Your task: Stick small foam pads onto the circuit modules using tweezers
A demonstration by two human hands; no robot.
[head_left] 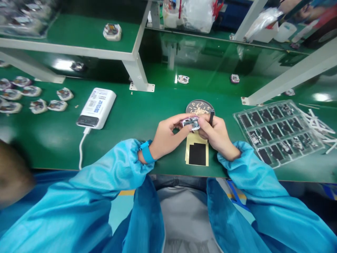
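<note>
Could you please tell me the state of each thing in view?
Small device: open, its inside showing
Left hand: closed on the small device
Right hand: closed on a black stick, touching the small device
White block: lying flat, white cable plugged in
Round dish: holding beige bits
Clear tray: holding parts
Yellow sheet: bearing a black piece

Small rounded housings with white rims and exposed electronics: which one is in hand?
The small white-rimmed rounded housing held between the left hand and right hand; all others in view lie apart from these hands.
</note>
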